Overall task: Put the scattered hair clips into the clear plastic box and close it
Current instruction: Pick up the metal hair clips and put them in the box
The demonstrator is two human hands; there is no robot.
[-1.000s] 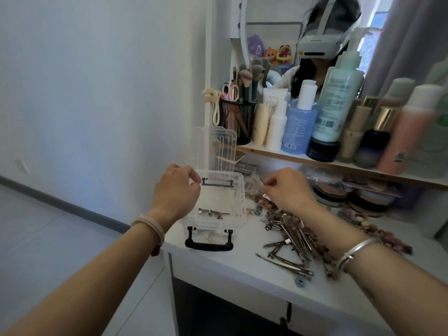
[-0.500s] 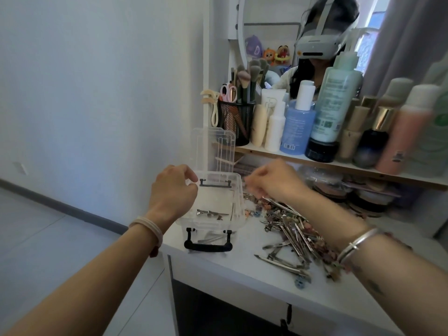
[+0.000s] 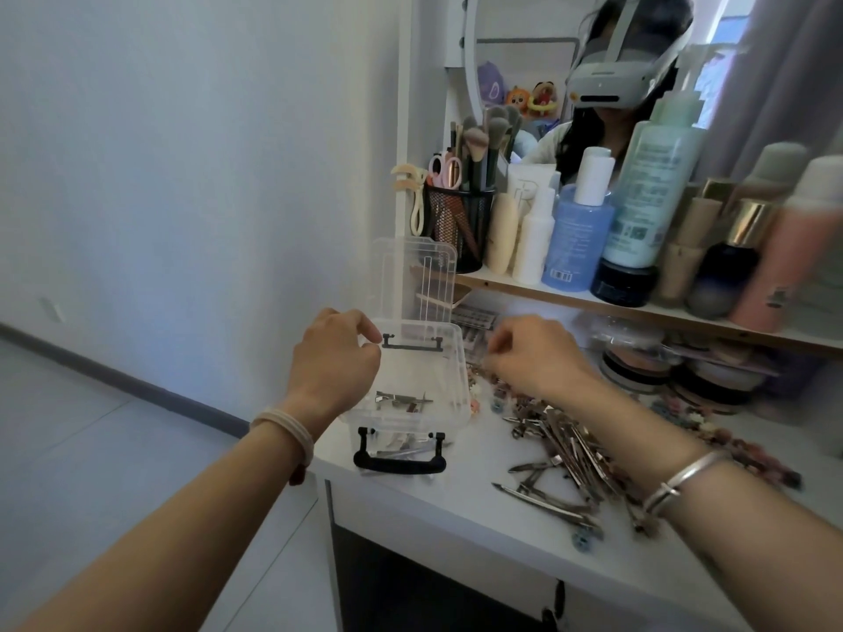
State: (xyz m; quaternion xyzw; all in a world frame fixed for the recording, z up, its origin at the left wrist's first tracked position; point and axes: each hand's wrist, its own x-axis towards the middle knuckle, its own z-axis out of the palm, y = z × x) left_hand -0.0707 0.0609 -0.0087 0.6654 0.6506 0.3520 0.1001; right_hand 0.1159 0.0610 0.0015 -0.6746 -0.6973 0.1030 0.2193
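The clear plastic box (image 3: 460, 390) stands at the desk's left corner with its lid (image 3: 417, 275) swung upright and a black handle (image 3: 399, 466) in front. A few metal hair clips (image 3: 402, 399) lie inside. My left hand (image 3: 333, 362) grips the box's left rim. My right hand (image 3: 538, 358) hovers just right of the box with fingers curled. It is blurred, so I cannot tell if it pinches a clip. A pile of scattered hair clips (image 3: 570, 449) lies on the desk under my right forearm.
The white desk (image 3: 456, 513) ends just left of the box. A shelf (image 3: 547, 297) behind carries a black mesh cup of brushes (image 3: 460, 221) and several bottles (image 3: 579, 234). Round compacts (image 3: 638, 367) sit under it. A mirror shows a person wearing a headset.
My right hand left the clip pile, swung left to the box's right edge, and now sits slightly back to the right. My left hand stayed on the box rim.
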